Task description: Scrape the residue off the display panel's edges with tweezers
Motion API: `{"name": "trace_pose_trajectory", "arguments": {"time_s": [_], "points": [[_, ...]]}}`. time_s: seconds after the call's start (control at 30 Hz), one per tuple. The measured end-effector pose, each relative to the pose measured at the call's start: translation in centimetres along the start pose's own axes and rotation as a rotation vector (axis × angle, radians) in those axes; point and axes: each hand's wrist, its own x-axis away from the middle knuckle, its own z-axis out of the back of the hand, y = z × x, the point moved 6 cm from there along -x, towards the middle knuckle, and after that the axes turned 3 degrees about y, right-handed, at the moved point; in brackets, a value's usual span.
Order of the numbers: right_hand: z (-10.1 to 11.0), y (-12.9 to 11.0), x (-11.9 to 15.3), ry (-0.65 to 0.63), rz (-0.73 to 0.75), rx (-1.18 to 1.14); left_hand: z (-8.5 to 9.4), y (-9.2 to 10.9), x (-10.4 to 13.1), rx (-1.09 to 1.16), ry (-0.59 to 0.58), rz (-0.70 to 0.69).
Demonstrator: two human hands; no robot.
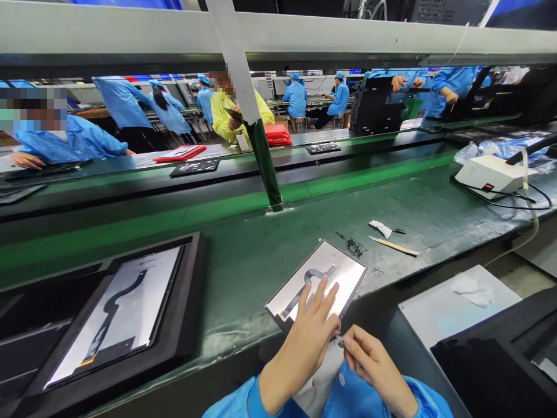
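Observation:
A display panel (348,273) with a bright silvery back and a dark curved flex cable (311,274) lies at the bench's front edge, its near corner jutting past it. My left hand (307,331) rests over its near part, fingers spread. At the panel's near right edge my right hand (369,360) pinches a small metal tool (340,339), mostly hidden by the fingers, perhaps tweezers. The tool's tip is close to my left thumb. Black shreds (355,247) lie beyond the panel, beside a yellow-handled knife (395,247) and a crumpled white wipe (380,228).
To the left, a black foam tray (194,290) holds another display panel (152,290) with a flex cable. A white box device (487,174) with cords stands at the right. A post (265,162) rises from the green bench (235,261). Co-workers sit and stand beyond.

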Motion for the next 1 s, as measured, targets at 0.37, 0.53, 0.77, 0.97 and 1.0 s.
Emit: {"name": "trace_pose_trajectory", "arguments": {"time_s": [0.37,0.53,0.77,0.97,1.0], "points": [[0.7,1.3,0.0,-0.024,-0.208,-0.094,-0.9,-2.9,1.2,0.237,0.069,0.172],[0.8,1.2,0.2,-0.008,-0.242,-0.139,-1.0,-2.8,1.2,0.210,0.085,0.150],[1.1,-0.1,0.3,0.023,-0.245,-0.150,-1.0,-2.8,1.1,0.191,0.067,0.141],[1.6,-0.6,0.1,0.029,-0.231,-0.159,-0.9,-2.8,1.2,0.185,0.084,0.130],[1.7,-0.6,0.0,0.030,-0.224,-0.159,-0.9,-2.8,1.2,0.185,0.086,0.130]]}}
